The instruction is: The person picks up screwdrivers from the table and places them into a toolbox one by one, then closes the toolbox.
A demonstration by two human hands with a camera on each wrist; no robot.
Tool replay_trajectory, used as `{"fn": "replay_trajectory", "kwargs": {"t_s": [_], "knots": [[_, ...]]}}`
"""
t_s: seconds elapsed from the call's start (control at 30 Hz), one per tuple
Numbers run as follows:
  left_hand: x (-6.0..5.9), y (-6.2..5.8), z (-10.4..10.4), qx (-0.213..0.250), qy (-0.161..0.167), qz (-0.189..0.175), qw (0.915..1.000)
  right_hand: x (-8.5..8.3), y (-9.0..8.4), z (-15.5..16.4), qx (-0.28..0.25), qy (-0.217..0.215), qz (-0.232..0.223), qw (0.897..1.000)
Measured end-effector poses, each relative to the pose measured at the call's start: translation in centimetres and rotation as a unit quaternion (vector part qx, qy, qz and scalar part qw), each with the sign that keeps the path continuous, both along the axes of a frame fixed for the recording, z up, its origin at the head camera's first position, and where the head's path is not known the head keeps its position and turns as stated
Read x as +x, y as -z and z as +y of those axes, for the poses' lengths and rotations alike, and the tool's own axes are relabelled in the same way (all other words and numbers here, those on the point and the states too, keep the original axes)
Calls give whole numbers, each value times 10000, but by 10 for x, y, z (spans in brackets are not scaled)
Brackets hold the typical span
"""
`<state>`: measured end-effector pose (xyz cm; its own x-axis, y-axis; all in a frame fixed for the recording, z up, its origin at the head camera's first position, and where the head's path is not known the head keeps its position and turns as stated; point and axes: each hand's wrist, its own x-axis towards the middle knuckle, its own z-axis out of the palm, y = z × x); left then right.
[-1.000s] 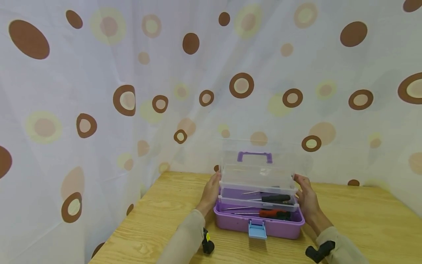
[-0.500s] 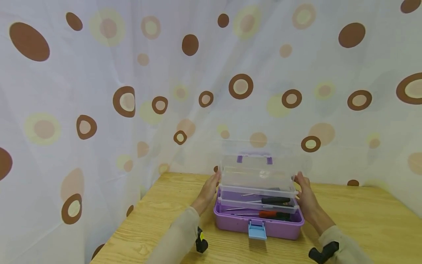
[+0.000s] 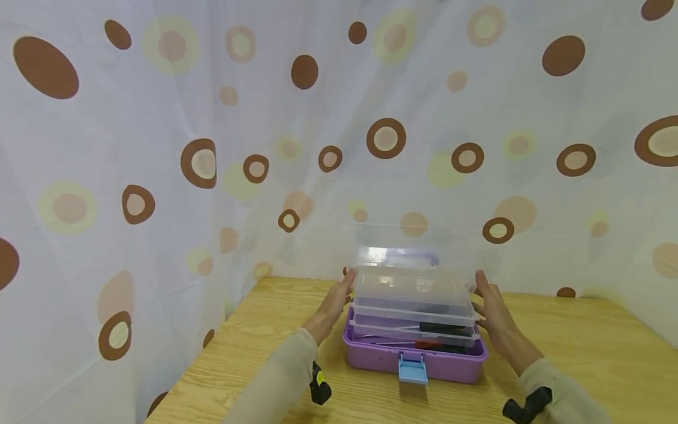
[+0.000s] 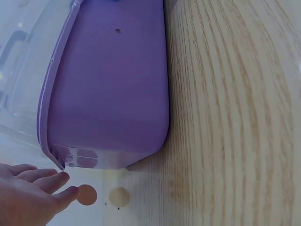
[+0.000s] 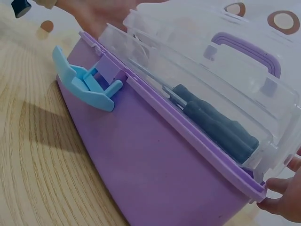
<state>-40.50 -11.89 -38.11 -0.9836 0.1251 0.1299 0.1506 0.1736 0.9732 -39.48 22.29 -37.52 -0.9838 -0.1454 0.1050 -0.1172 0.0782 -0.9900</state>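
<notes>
A purple toolbox (image 3: 376,358) stands on the table, its clear trays (image 3: 418,309) raised over the base and its clear lid (image 3: 378,254) up behind them. Black-handled and red-handled screwdrivers (image 3: 429,344) lie inside, partly seen through the trays. The light blue latch (image 3: 412,370) hangs open at the front. My left hand (image 3: 333,306) is at the left side of the trays with fingers extended; whether they touch is unclear. At the right side is my right hand (image 3: 498,321), its fingertips close to the tray ends and box corner in the right wrist view.
The wooden table (image 3: 254,347) extends to both sides of the toolbox. A white curtain (image 3: 328,106) with brown and yellow circles hangs close behind it. Black wrist cameras (image 3: 319,386) are strapped over both sleeves.
The trays have sunk slightly toward the base. The lid has tilted, and its purple handle now shows blurred through the plastic. Both forearms have spread a little outward.
</notes>
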Motion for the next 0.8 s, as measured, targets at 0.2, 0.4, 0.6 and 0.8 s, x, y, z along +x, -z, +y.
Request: {"fn": "replay_trajectory", "kwargs": {"t_s": [0.2,0.4,0.6,0.8], "knots": [[2,-1,1,119,18,-138,9998,2,-2,-1,-53,58,-114,9999],[3,-4,4,412,68,-260,9988,5,-4,0,-105,41,-58,9999],[6,-4,3,591,112,-507,9969,10,-2,1,-142,18,-38,9999],[10,-3,-1,619,309,-686,9952,11,3,6,-11,-55,-22,10000]]}}
